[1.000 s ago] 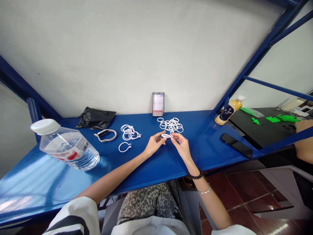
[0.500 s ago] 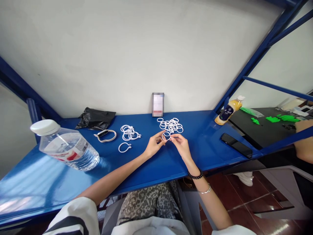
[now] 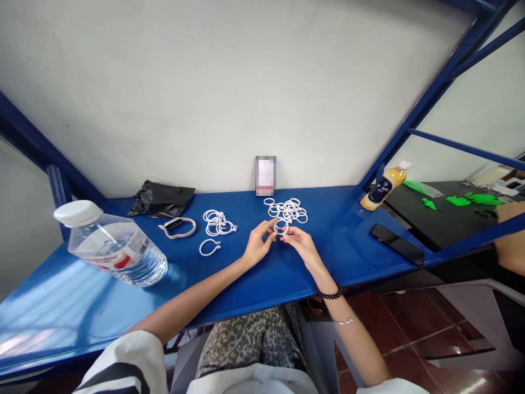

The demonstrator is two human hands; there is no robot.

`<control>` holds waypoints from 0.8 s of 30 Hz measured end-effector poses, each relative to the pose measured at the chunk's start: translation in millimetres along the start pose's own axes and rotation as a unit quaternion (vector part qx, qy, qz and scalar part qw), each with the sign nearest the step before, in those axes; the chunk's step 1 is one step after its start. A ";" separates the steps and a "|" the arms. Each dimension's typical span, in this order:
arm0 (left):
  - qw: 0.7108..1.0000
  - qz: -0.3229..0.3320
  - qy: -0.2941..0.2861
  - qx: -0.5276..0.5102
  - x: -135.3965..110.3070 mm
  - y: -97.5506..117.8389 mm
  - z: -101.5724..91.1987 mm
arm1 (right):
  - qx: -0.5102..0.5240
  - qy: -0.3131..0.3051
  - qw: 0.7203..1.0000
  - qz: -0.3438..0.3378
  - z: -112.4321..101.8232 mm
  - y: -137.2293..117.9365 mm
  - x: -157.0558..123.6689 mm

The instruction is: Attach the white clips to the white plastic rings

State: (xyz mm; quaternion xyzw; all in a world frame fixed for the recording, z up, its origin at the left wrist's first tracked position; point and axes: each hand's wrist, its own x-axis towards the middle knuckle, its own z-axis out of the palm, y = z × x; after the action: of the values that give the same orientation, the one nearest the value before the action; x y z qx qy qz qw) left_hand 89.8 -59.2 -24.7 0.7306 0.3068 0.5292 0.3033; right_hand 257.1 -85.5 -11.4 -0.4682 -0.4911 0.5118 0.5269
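Note:
Between my two hands is a white ring (image 3: pixel 281 220), held upright just above the table. My left hand (image 3: pixel 259 241) pinches its left side with thumb and forefinger. On its lower right side the fingertips of my right hand (image 3: pixel 301 244) are closed. Right behind lies a pile of several white rings (image 3: pixel 293 207), some overlapping. To the left sits a smaller cluster of white rings (image 3: pixel 214 221) with small tabs at an opening. A single opened white ring (image 3: pixel 208 248) lies in front of that cluster.
A large water bottle (image 3: pixel 118 249) stands at left, near a black plastic bag (image 3: pixel 162 198) and a smart band (image 3: pixel 179 227). A phone (image 3: pixel 266 176) leans on the wall. On the right are a juice bottle (image 3: pixel 384 187), a dark phone (image 3: pixel 396 244) and a person's arm (image 3: pixel 511 241).
The held ring has turned to face me more and shifted slightly right. My right hand's fingers have moved lower on it. The piles look unchanged.

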 end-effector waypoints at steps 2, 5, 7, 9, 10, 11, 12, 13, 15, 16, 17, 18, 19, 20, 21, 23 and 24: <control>1.000 0.002 0.005 -0.002 0.3 0.3 -0.2 | -0.003 0.000 1.000 -0.002 0.1 -0.2 -0.5; 1.000 -0.012 0.002 -0.008 0.7 1.4 -0.2 | -0.008 0.025 1.000 -0.012 -0.2 -2.7 -1.7; 1.000 -0.023 -0.003 -0.015 0.9 2.6 -0.1 | -0.010 0.047 0.999 -0.022 -0.5 -5.0 -2.5; 0.999 -0.031 -0.012 -0.018 1.0 4.2 -0.1 | -0.011 0.063 0.997 -0.034 -0.7 -6.6 -3.0; 0.999 -0.034 -0.016 -0.017 1.1 5.0 -0.1 | -0.012 0.069 0.997 -0.040 -0.8 -7.1 -3.2; 0.999 -0.035 -0.019 -0.014 1.1 5.9 -0.2 | -0.013 0.073 0.996 -0.045 -0.8 -7.3 -3.3; 0.999 -0.036 -0.022 -0.010 1.1 6.8 -0.4 | -0.014 0.077 0.996 -0.049 -0.8 -7.4 -3.4; 0.999 -0.036 -0.024 -0.005 1.1 7.7 -0.6 | -0.015 0.079 0.995 -0.053 -0.7 -7.4 -3.5; 0.999 -0.036 -0.029 0.006 0.9 9.2 -1.1 | -0.016 0.083 0.995 -0.058 -0.4 -7.5 -3.7; 0.999 -0.035 -0.033 0.011 0.8 9.9 -1.3 | -0.016 0.083 0.995 -0.060 -0.3 -7.6 -3.9; 0.999 -0.034 -0.038 0.016 0.6 10.5 -1.5 | -0.015 0.083 0.995 -0.061 -0.1 -7.9 -4.0; 0.998 -0.033 -0.041 0.019 0.5 10.9 -1.6 | -0.015 0.084 0.995 -0.061 0.2 -8.3 -4.3; 0.998 -0.030 -0.044 0.023 0.3 11.2 -1.6 | -0.014 0.084 0.995 -0.060 0.4 -8.7 -4.5; 0.998 -0.027 -0.046 0.026 0.1 11.4 -1.5 | -0.013 0.083 0.995 -0.059 0.7 -9.2 -4.8; 0.998 -0.022 -0.047 0.029 -0.2 11.5 -1.4 | -0.012 0.082 0.995 -0.058 1.0 -9.6 -5.0; 0.998 -0.010 -0.048 0.036 -0.6 11.7 -1.0 | -0.012 0.077 0.995 -0.061 1.7 -10.3 -5.4; 0.998 -0.004 -0.049 0.038 -0.8 11.8 -0.8 | -0.013 0.074 0.995 -0.063 2.0 -10.4 -5.5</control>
State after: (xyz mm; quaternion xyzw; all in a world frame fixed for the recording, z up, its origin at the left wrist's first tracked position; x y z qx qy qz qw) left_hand 90.3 -67.2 -15.9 0.7658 0.3143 0.4793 0.2917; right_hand 256.0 -91.3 -1.1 -0.4799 -0.4856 0.4350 0.5872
